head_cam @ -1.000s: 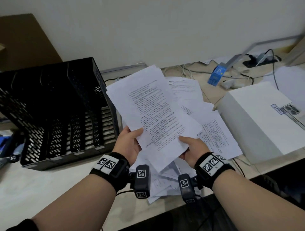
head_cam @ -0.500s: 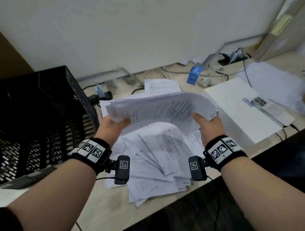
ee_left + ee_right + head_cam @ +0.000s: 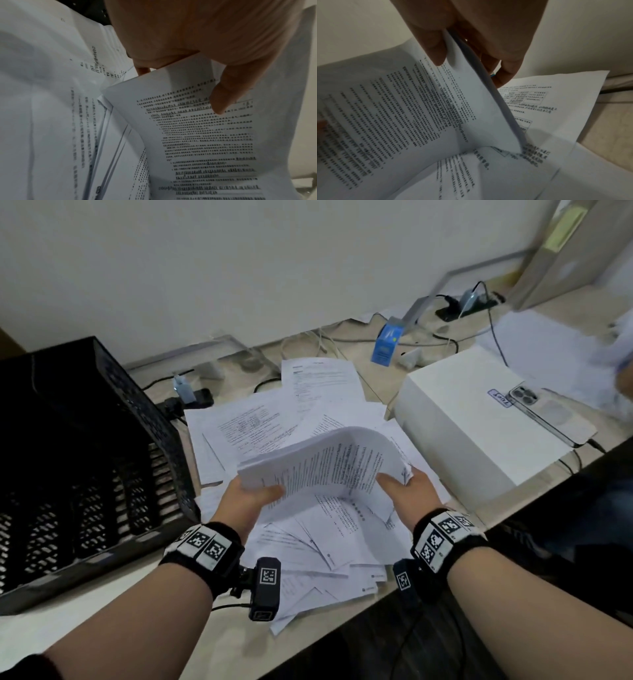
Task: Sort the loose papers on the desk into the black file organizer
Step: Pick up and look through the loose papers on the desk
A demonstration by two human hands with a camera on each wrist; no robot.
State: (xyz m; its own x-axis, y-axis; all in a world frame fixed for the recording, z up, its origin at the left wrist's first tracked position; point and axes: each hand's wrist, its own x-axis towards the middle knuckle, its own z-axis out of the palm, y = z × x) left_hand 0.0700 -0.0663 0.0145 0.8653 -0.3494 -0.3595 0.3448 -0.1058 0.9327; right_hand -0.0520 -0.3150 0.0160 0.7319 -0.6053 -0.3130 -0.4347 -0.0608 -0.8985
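Above desk (image 3: 102,604), both hands grip paper stack (image 3: 329,463).

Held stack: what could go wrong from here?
1. The stack bows upward between the left hand and right hand, gripped only at its ends; sheets could slip out.
2. Loose papers overhang the desk edge; a nudge may drop them.
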